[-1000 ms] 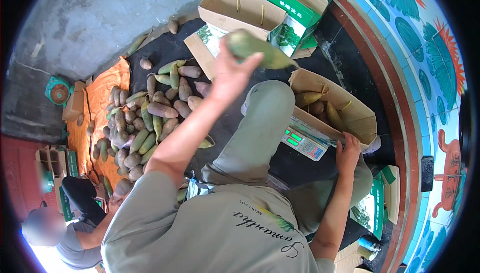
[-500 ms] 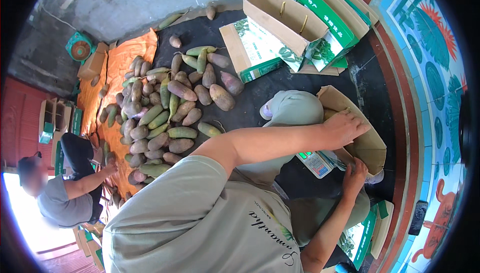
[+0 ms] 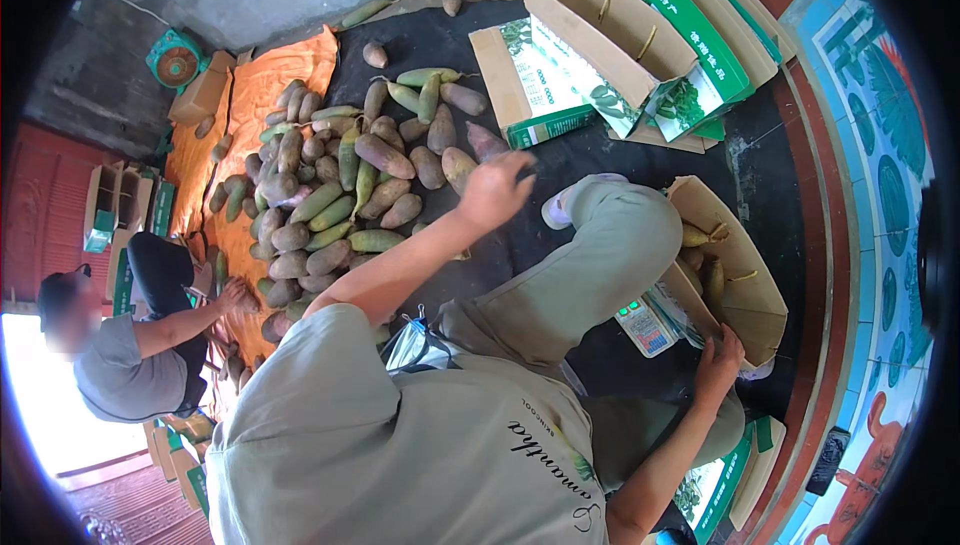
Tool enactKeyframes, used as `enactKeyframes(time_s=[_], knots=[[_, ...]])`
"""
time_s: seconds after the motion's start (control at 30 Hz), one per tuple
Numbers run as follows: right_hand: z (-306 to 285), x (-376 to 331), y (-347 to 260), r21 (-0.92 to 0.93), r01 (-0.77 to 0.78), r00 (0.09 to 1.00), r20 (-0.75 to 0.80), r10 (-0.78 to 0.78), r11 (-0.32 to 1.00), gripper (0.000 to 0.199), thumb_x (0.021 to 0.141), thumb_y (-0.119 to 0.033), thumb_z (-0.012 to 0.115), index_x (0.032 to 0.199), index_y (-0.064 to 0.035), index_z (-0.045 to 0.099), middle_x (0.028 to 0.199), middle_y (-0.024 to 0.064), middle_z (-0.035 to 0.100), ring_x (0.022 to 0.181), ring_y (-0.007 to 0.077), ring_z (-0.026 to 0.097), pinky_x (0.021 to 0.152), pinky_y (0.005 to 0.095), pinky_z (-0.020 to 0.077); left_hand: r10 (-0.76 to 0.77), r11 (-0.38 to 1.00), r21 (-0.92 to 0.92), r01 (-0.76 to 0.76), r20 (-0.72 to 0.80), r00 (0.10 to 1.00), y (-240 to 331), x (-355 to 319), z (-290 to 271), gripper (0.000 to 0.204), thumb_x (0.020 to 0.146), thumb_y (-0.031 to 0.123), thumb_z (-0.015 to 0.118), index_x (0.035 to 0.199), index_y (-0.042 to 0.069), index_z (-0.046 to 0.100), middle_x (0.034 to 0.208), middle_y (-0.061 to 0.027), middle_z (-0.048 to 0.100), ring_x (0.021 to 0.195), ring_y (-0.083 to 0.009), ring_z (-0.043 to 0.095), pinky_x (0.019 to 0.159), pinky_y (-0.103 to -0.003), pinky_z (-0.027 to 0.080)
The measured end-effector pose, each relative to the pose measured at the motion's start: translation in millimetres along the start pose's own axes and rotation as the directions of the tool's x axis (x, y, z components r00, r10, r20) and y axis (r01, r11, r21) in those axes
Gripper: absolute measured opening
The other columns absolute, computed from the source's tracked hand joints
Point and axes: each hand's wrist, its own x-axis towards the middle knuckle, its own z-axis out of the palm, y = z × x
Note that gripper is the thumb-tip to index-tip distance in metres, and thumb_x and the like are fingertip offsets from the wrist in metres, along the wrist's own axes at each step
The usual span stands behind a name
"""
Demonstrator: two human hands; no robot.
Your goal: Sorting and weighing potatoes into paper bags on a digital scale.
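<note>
My left hand (image 3: 497,192) hovers at the right edge of a heap of long green and purplish-brown radishes (image 3: 350,180), fingers bent and apart, with nothing seen in them. Its wrist covers a few radishes below. My right hand (image 3: 718,363) grips the near rim of an open cardboard box (image 3: 755,290) with yellow cord handles. Several radishes (image 3: 713,280) lie inside that box, partly hidden by its wall. Beside the box, by my right hand, sits a digital scale (image 3: 645,328) with a lit green display.
Open green-and-white cartons (image 3: 600,55) stand at the back right. Another carton (image 3: 725,475) lies beside my lower leg. A co-worker (image 3: 150,355) sits at the left, a hand by the orange sheet (image 3: 180,195). A phone (image 3: 828,460) rests near the tiled wall.
My left hand has left the box and swung left to the heap's edge, uncovering the box's inside. My right hand stays on the box rim. The whole view has shifted slightly.
</note>
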Motion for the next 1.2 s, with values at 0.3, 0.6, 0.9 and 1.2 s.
enactKeyframes(time_s=[0.3,0.6,0.9,1.2], knots=[[2.0,-0.5,-1.9,-0.027,-0.046,0.998,0.035,0.047,0.999,0.036,0.078,-0.004,0.059,0.113,-0.0033,0.054,0.107,0.0178,0.056,0.103,0.0352,0.05,0.09,0.0419,0.0394,-0.724,0.684,0.566,0.459,0.452,0.521,-138.1,-163.2,-20.3,0.027,0.077,0.025,0.056,0.097,0.01,0.063,0.102,-0.0151,0.062,0.097,-0.0319,0.059,0.082,-0.042,0.047],[-0.2,0.0,-9.0,-0.044,-0.105,0.994,0.04,0.106,0.994,0.035,0.08,-0.005,0.058,0.114,-0.0042,0.053,0.11,0.017,0.054,0.105,0.0349,0.049,0.092,0.0411,0.0385,-0.858,0.505,0.69,0.519,0.466,0.215,-163.2,-213.9,-23.3,0.035,0.078,0.025,0.057,0.11,0.009,0.058,0.112,-0.0155,0.058,0.108,-0.0294,0.054,0.09,-0.039,0.044],[-1.7,2.1,-15.0,-0.078,-0.139,0.987,0.068,0.144,0.987,0.036,0.079,-0.004,0.059,0.114,-0.0042,0.053,0.111,0.0164,0.054,0.106,0.0341,0.049,0.092,0.0402,0.0387,-0.741,0.667,0.694,0.271,0.579,0.339,-172.4,-199.8,25.5,0.039,0.076,0.02,0.061,0.113,0.013,0.056,0.129,-0.0119,0.043,0.12,-0.0303,0.043,0.095,-0.04,0.04],[1.2,2.6,-12.2,-0.114,-0.113,0.99,0.07,0.121,0.987,0.037,0.079,-0.004,0.059,0.115,-0.0041,0.052,0.11,0.016,0.055,0.106,0.034,0.049,0.092,0.0408,0.0383,-0.666,0.731,0.682,0.028,0.703,0.251,-167.2,-188.9,47.0,0.05,0.075,0.016,0.061,0.124,0.018,0.052,0.143,-0.0124,0.028,0.134,-0.0302,0.022,0.101,-0.046,0.03]])
